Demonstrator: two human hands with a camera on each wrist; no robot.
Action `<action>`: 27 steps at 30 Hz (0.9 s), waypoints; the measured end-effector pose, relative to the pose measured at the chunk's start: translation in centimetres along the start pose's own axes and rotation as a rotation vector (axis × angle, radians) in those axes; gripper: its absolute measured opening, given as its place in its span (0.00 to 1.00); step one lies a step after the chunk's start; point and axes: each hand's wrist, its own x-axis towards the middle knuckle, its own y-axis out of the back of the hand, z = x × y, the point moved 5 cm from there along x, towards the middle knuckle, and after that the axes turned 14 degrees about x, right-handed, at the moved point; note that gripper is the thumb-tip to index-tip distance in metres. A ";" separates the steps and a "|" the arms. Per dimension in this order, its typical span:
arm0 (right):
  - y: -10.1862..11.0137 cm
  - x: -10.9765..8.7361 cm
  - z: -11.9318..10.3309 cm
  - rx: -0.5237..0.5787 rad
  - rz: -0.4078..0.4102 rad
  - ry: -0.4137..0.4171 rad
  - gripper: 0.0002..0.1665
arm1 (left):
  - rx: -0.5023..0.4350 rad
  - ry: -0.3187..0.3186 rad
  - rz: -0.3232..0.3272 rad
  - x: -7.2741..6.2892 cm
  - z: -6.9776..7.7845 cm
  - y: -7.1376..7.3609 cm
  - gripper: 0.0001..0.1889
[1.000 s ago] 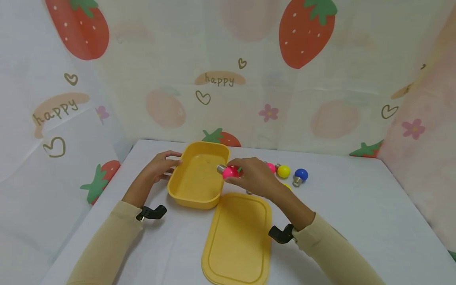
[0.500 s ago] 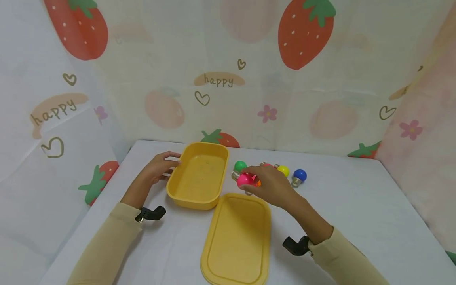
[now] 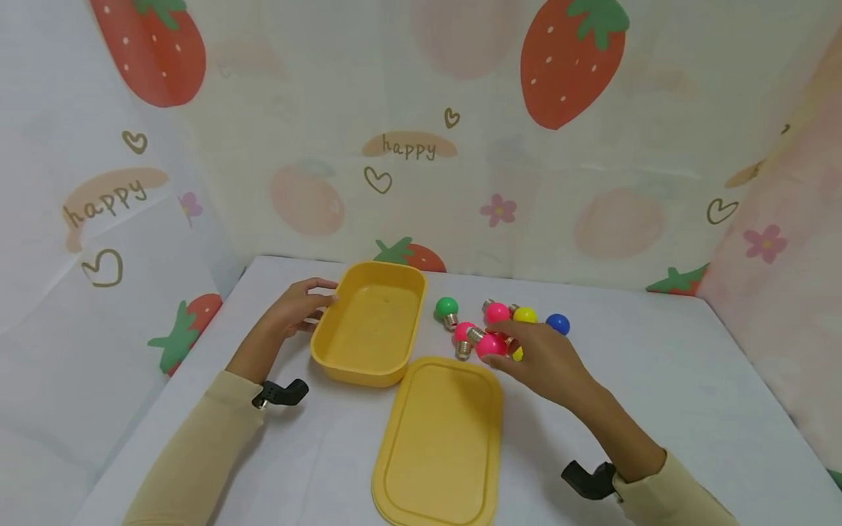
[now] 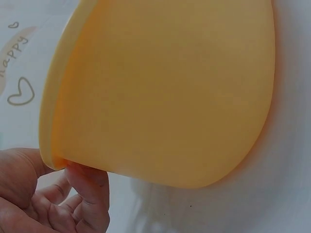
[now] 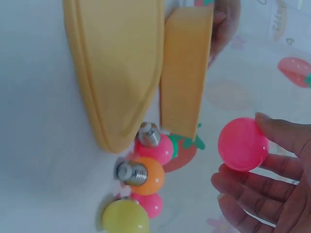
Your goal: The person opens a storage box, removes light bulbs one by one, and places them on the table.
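Note:
My right hand [image 3: 542, 361] pinches a pink light bulb [image 3: 490, 346] above the table, its metal screw base pointing left. In the right wrist view the held pink bulb's round globe [image 5: 243, 144] sits between thumb and fingertips. My left hand [image 3: 296, 308] holds the left rim of a yellow plastic box [image 3: 368, 378]. Close up in the left wrist view, its fingers [image 4: 90, 187] lie against the box's rim and outer wall. Loose bulbs lie right of the box: a green bulb [image 3: 447, 307], pink bulbs [image 3: 498, 313], a yellow bulb [image 3: 525, 315] and a blue bulb [image 3: 558, 324].
A yellow lid [image 3: 439, 446] lies flat in front of the box, near its front right corner. An orange bulb [image 5: 149, 174] shows among the loose bulbs in the right wrist view. Strawberry-printed cloth [image 3: 421, 197] hangs behind the white table [image 3: 316, 453].
My right hand has moved to the right with the pink bulb, from beside the box's right rim to over the loose bulbs. The left hand stays at the box.

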 end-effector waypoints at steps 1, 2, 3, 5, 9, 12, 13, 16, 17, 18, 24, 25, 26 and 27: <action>0.1 -0.2 0.2 -0.001 0.000 -0.006 0.31 | 0.000 0.001 0.000 0.0 0.1 0.0 0.28; 0.3 -0.4 0.4 -0.003 -0.001 -0.007 0.31 | -0.001 0.004 0.000 0.0 0.1 0.0 0.27; 0.4 -0.5 0.6 -0.006 0.001 -0.011 0.31 | -0.001 0.002 -0.001 -0.1 0.1 0.0 0.27; 0.6 -0.8 1.0 -0.010 0.004 -0.017 0.31 | -0.001 0.003 -0.001 -0.1 0.2 0.0 0.27; 0.8 -1.3 1.8 -0.015 0.014 -0.032 0.28 | 0.000 -0.004 -0.001 -0.1 0.2 -0.1 0.28; 0.9 -1.8 2.4 -0.025 0.025 -0.050 0.26 | 0.001 -0.001 0.001 -0.1 0.2 -0.1 0.27; 1.0 -2.0 2.5 -0.028 0.030 -0.056 0.26 | 0.002 -0.003 0.001 -0.1 0.2 -0.1 0.28; 1.4 -2.6 2.8 -0.041 0.051 -0.058 0.26 | 0.002 0.002 0.005 0.0 0.2 -0.2 0.27; 1.5 -2.8 2.9 -0.045 0.059 -0.057 0.26 | 0.002 0.001 0.005 -0.1 0.2 -0.2 0.27; 1.7 -3.0 3.0 -0.045 0.063 -0.058 0.26 | 0.001 -0.001 0.003 -0.1 0.2 -0.2 0.27; 2.4 -4.1 3.6 -0.053 0.080 -0.073 0.26 | -0.016 0.002 -0.005 -0.2 0.3 -0.4 0.27; 2.6 -4.2 3.7 -0.055 0.082 -0.077 0.27 | -0.015 0.005 -0.003 -0.2 0.3 -0.4 0.26; 2.7 -4.4 3.9 -0.056 0.083 -0.080 0.28 | -0.012 0.008 -0.001 -0.2 0.3 -0.3 0.26; 2.8 -4.5 4.0 -0.055 0.084 -0.087 0.29 | -0.007 0.009 -0.001 -0.1 0.3 -0.3 0.26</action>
